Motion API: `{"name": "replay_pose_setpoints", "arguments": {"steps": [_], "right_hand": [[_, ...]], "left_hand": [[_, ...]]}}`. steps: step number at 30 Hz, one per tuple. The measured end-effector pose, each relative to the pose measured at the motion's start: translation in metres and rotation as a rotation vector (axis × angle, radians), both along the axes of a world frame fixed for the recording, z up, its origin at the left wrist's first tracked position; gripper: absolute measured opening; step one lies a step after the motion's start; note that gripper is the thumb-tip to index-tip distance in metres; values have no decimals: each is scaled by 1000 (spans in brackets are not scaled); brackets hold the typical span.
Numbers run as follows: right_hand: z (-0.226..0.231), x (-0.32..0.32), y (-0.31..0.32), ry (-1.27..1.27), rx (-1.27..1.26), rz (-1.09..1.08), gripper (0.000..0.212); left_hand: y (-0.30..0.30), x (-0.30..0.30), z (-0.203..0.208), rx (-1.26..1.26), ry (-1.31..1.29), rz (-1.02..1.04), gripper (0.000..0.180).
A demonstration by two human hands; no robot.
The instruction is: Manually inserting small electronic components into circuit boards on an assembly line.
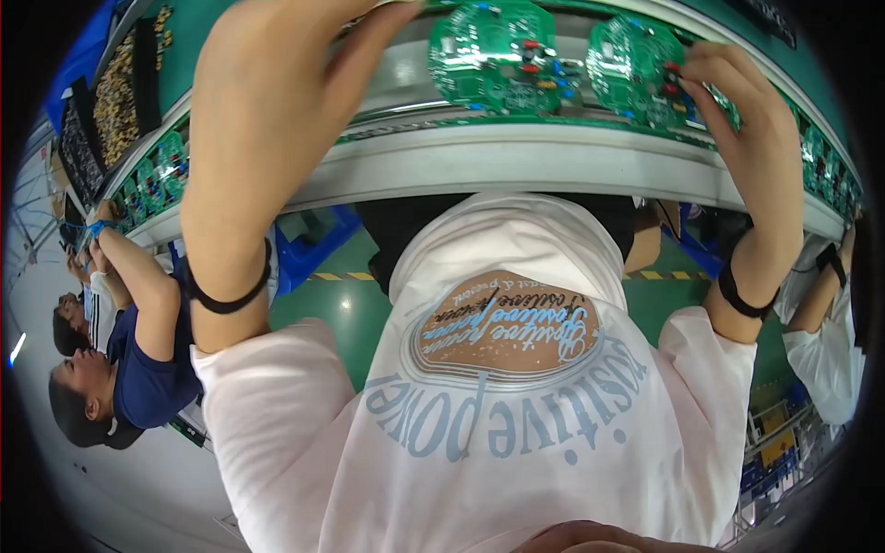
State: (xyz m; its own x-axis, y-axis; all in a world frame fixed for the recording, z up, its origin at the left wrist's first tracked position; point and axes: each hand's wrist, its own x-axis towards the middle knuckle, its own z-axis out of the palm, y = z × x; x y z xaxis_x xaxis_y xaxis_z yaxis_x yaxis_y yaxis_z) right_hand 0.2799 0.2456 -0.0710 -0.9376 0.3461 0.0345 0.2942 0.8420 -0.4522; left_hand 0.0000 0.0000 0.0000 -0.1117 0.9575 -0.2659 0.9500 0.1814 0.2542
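Landmark, as I view it remotely: one rounded green circuit board with red, blue and dark components (498,55), lying on the line. Right of it: a second rounded green circuit board (634,69). On its near side: a long pale metal rail (553,161). Left hand (286,64): left of the landmark, thumb extended, fingertips cut off; I cannot tell their grip. Right hand (745,106): at the second board's right edge, thumb and fingers drawn close; any pinched part I cannot make out.
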Motion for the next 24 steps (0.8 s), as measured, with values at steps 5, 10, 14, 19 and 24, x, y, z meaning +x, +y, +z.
{"name": "replay_pose_setpoints", "arguments": {"steps": [5,10,14,19,24], "right_hand": [[10,22,-6,-62,167,46,15],[43,35,10,-227,229,96,17],[65,-23,27,-30,238,220,21],[38,-93,70,123,186,279,30],[71,-157,16,-186,462,90,37]], "left_hand": [[-56,12,-69,574,-16,403,29],[-92,69,-112,636,105,440,41],[-90,56,-91,558,152,407,54],[-78,74,-88,532,130,406,65],[-64,86,-90,567,19,375,65]]}}
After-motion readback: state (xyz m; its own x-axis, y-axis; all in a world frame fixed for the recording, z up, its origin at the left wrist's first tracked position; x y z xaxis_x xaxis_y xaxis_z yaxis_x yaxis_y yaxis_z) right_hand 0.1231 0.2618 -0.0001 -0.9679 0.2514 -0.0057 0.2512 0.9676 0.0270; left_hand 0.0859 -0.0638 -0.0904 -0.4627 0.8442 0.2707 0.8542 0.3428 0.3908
